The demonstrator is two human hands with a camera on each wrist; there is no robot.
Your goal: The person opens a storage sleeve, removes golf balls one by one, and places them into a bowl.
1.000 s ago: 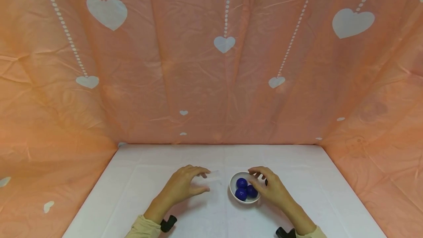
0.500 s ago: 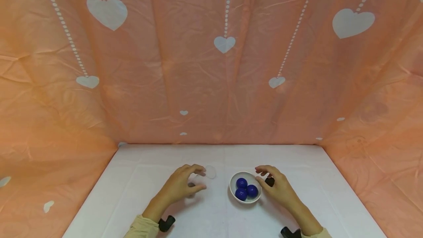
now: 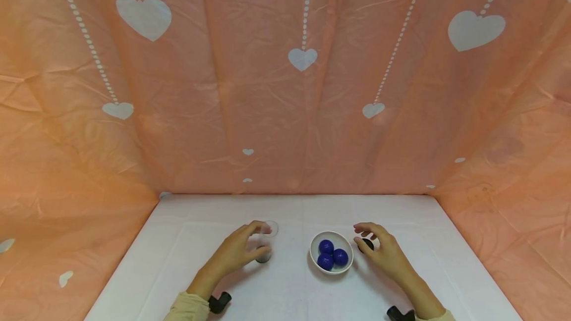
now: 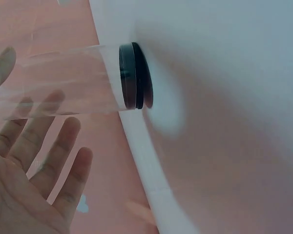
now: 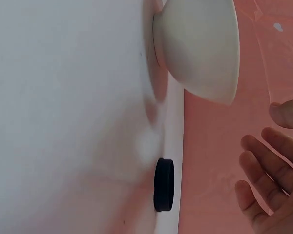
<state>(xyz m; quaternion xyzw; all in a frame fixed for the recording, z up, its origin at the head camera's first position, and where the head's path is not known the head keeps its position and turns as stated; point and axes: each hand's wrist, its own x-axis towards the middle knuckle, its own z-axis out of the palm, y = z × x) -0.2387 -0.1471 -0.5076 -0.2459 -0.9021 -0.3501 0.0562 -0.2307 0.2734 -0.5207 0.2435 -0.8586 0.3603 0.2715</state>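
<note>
My left hand point(image 3: 236, 247) holds a clear cylindrical jar point(image 4: 73, 80), its thumb and fingers around the sides. The jar's dark end point(image 4: 132, 75) faces the white tabletop; whether it touches the surface I cannot tell. Some fingers show through the clear wall in the left wrist view. Over at the right, my right hand point(image 3: 383, 251) hovers with relaxed fingers, holding nothing. Closest to it is a round black lid point(image 5: 165, 185), lying flat on the table and partly hidden by the hand in the head view.
Between the hands stands a white bowl point(image 3: 331, 272) holding three glossy blue balls point(image 3: 326, 261). White cloth covers the table point(image 3: 294, 294). Orange sheeting with white hearts point(image 3: 303, 128) hangs at the back and sides.
My left hand has moved left with the clear jar, whose tilt has become more upright. The right hand has drawn right, away from the bowl, uncovering more of the black lid.
</note>
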